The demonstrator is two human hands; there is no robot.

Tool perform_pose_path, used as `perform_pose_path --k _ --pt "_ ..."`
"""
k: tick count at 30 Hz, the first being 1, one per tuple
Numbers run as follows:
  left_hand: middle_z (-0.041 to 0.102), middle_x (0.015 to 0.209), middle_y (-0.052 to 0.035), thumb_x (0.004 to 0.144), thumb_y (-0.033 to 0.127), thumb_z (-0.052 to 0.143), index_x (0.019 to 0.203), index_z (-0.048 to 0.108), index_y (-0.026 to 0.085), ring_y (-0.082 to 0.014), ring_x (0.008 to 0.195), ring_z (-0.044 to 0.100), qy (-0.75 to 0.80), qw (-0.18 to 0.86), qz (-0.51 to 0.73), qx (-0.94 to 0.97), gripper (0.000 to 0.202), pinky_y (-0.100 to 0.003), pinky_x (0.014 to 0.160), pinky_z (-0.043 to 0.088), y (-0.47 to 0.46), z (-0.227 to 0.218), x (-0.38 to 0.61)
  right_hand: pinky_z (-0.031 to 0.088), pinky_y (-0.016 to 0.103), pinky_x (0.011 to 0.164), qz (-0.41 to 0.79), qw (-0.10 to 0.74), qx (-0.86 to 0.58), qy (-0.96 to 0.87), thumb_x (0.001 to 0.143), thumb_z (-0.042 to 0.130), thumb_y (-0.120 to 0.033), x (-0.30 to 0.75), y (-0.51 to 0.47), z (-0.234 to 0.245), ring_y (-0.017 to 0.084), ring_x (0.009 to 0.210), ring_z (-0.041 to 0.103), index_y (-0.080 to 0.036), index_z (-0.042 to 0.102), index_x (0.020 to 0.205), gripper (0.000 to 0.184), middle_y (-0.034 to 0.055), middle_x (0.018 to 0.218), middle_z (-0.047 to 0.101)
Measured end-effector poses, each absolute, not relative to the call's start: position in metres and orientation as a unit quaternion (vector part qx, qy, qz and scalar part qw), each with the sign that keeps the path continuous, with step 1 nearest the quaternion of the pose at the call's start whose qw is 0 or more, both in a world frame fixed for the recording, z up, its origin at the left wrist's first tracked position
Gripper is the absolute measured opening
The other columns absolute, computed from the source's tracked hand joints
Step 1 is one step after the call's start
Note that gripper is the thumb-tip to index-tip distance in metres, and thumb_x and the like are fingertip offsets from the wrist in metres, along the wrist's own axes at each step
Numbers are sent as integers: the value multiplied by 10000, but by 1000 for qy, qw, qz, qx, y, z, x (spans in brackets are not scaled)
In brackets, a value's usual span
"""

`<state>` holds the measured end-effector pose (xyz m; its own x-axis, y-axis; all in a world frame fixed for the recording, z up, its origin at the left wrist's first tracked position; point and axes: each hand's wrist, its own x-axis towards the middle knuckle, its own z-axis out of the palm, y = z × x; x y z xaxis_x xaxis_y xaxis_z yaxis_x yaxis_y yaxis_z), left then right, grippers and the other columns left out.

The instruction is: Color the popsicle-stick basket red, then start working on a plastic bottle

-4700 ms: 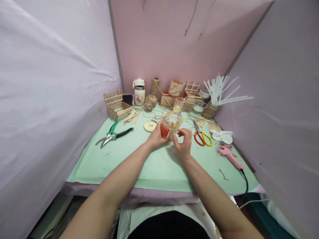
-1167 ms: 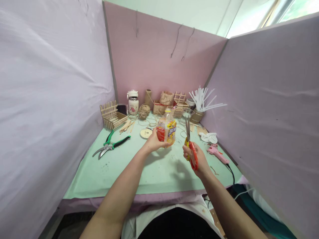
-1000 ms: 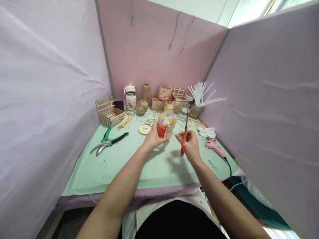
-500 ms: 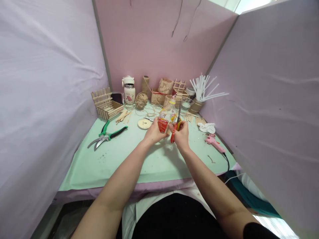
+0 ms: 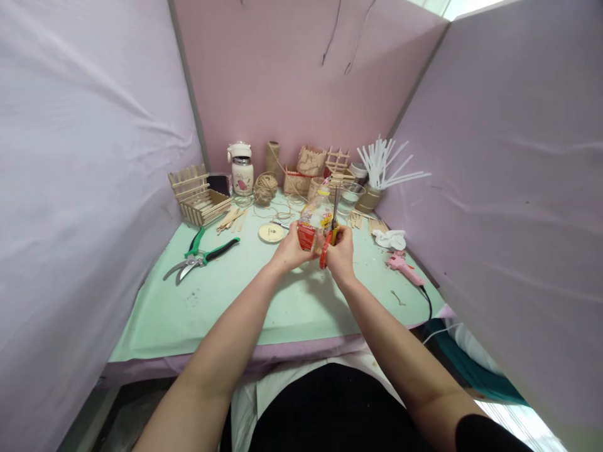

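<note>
A clear plastic bottle [image 5: 316, 212] with a red and yellow label and a yellow ring at its neck is held over the middle of the table. My left hand [image 5: 291, 250] is wrapped round its lower left side. On the right, my right hand [image 5: 342, 252] grips a pair of scissors [image 5: 335, 216] with red and yellow handles. Their blades point up and away, close along the bottle's right side. Whether the blades touch the plastic I cannot tell. The fingertips of my right hand are near the bottle's label.
Green-handled pruning shears [image 5: 198, 258] lie at left, a pink glue gun [image 5: 404, 269] at right. Behind stand a stick basket [image 5: 202, 204], a cream flask [image 5: 242, 174], a twine ball [image 5: 265, 188], a clear bowl [image 5: 351, 196] and a pot of white sticks [image 5: 372, 198]. Fabric walls enclose three sides.
The bottle looks slightly more upright, and the scissors have shifted a little left with my right hand. The whole view has moved slightly. Both hands keep their hold.
</note>
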<state>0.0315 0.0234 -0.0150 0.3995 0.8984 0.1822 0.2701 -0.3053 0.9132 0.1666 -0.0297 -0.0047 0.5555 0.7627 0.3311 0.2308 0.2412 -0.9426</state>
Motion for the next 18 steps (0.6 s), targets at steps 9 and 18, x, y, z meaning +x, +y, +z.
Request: perform_pose_path --k 9,18 --pt "735 1297 -143 607 246 964 1386 431 202 -327 1183 735 422 418 399 699 944 -450 1022 573 28 -14 29 499 335 765 219 663 -574 -428 677 871 -535 167 -40 4 167 789 567 -278 446 935 559 -45 852 575" --pt "653 1420 -182 591 239 981 1452 392 201 -344 1329 657 416 387 471 674 1044 -486 1139 511 38 -19 28 534 350 804 239 667 -571 -415 598 955 -563 185 -74 18 170 808 619 -268 501 896 618 -40 844 632"
